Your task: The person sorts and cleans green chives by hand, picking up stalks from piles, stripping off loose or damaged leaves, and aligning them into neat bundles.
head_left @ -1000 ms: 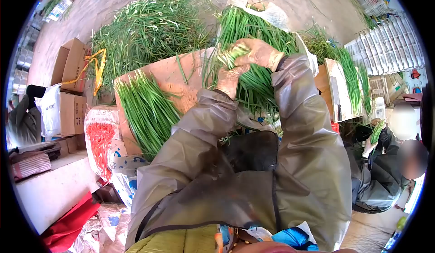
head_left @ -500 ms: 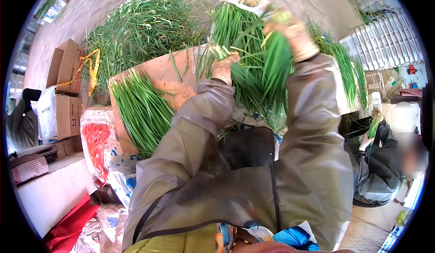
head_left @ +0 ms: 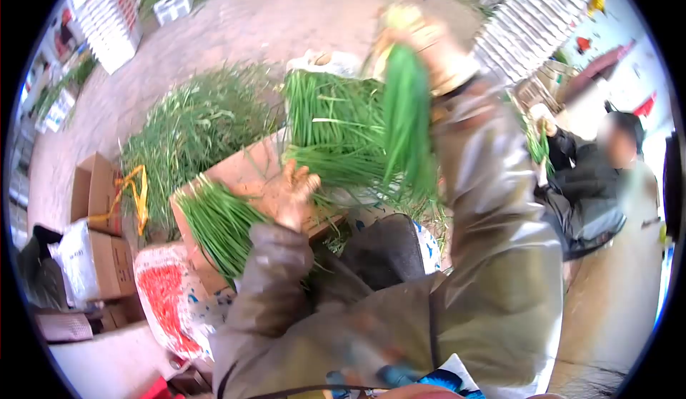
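Observation:
Raised at the upper right, my right hand [head_left: 429, 48] is closed round the pale ends of a bunch of long green stalks [head_left: 406, 106]; the bunch hangs down, blurred by motion. My left hand [head_left: 296, 191] is over the brown board [head_left: 261, 166], fingers apart, with nothing visible in it. Just beyond it lies a large heap of green stalks [head_left: 332, 113], partly on a white bag [head_left: 325, 63]. A neat pile of stalks [head_left: 221, 227] rests on the board to the left of my left hand.
Loose greens [head_left: 200, 116] cover the floor beyond the board. Cardboard boxes [head_left: 107, 256] and a bag of red strips [head_left: 168, 306] stand at the left. A co-worker [head_left: 589, 184] sits at the right holding greens, near stacked white crates [head_left: 532, 23].
My right hand has lifted its bunch up and away from the heap. My left hand has let go of its stalks and moved left and nearer. The view has shifted.

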`<state>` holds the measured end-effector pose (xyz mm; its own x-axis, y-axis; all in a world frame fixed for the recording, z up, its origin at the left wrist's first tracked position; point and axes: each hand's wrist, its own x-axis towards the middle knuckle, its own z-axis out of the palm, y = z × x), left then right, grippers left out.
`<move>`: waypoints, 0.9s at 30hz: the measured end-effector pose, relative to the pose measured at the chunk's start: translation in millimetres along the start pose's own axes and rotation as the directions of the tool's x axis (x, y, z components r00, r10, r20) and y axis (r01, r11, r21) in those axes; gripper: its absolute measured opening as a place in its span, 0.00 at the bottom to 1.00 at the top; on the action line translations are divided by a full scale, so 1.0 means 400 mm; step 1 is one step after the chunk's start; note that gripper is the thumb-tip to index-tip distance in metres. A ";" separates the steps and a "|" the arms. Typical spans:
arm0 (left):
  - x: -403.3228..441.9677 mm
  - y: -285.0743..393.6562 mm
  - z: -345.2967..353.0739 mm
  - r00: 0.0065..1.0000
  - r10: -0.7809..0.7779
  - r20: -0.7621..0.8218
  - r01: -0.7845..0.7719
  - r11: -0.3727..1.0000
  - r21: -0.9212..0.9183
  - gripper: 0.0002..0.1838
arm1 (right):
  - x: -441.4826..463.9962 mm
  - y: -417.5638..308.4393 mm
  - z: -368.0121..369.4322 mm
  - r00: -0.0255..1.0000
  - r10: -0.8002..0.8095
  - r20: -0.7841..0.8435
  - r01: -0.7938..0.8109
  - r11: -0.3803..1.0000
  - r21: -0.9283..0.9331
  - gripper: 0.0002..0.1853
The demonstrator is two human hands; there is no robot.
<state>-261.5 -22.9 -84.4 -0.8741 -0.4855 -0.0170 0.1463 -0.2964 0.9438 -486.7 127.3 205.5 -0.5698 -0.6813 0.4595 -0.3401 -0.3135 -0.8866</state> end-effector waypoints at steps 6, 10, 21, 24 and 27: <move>-0.214 0.085 0.084 0.877 -0.101 0.470 0.318 0.855 -0.410 0.32 | -0.227 0.152 0.377 0.826 0.537 0.170 -0.558 0.741 0.374 0.18; -0.363 0.035 0.040 0.786 -0.330 0.523 0.595 0.632 -0.496 0.21 | -0.319 0.218 0.450 0.821 0.490 0.294 -0.337 0.830 -0.444 0.33; -0.202 0.008 0.063 0.972 -0.233 -0.020 0.069 0.367 -0.928 0.16 | -0.596 0.171 0.445 0.846 0.519 0.125 -0.027 0.277 -0.961 0.34; -0.166 0.151 0.080 0.976 -0.210 0.054 0.135 0.396 -0.908 0.20 | -0.395 0.074 0.445 0.867 0.440 0.231 0.169 0.176 -0.970 0.16; -0.128 0.207 0.096 0.983 -0.136 0.124 0.164 0.351 -0.922 0.33 | -0.201 -0.051 0.523 0.572 0.771 0.279 0.531 -0.088 -0.843 0.07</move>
<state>-222.4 9.1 7.2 -0.9364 -0.3352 -0.1039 0.3346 -0.9421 0.0238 -277.5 50.2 175.6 -0.3791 -0.8162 -0.4360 -0.9031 0.2236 0.3667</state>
